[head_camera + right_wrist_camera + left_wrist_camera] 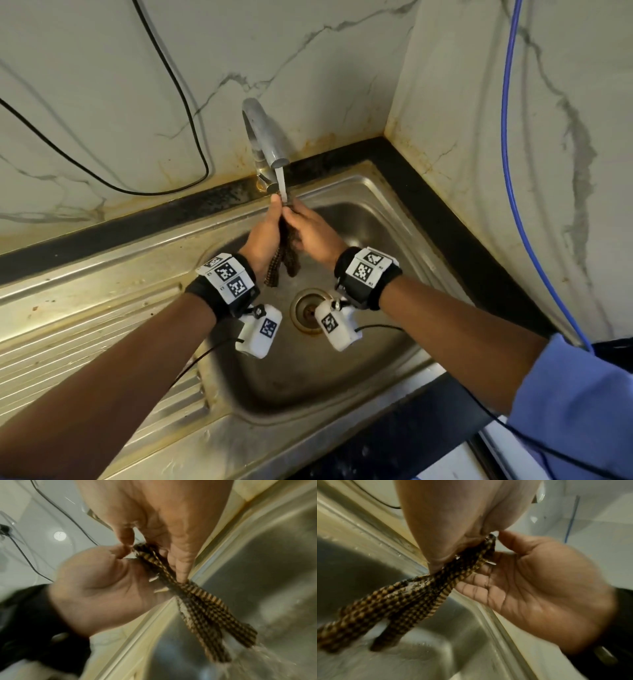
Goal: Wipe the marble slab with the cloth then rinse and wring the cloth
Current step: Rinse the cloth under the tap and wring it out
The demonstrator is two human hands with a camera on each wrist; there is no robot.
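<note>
A wet brown checked cloth [286,262] hangs bunched between my two hands over the steel sink [363,212]. My left hand [265,233] grips its upper part from the left, and my right hand [311,234] grips it from the right. The tap [263,137] runs, and its stream [281,183] lands on the cloth's top between my fingertips. In the left wrist view the cloth [393,608] trails down from my left hand [453,527], with my right hand [539,588] curled behind it. In the right wrist view my right hand [171,520] and left hand [102,588] pinch the cloth [205,608], which drips water.
The drain [308,310] lies below my wrists. A ribbed draining board [85,325] runs off to the left. A black counter strip [428,205] borders the sink. On the marble walls hang a black cable [171,85] and a blue cable [510,137].
</note>
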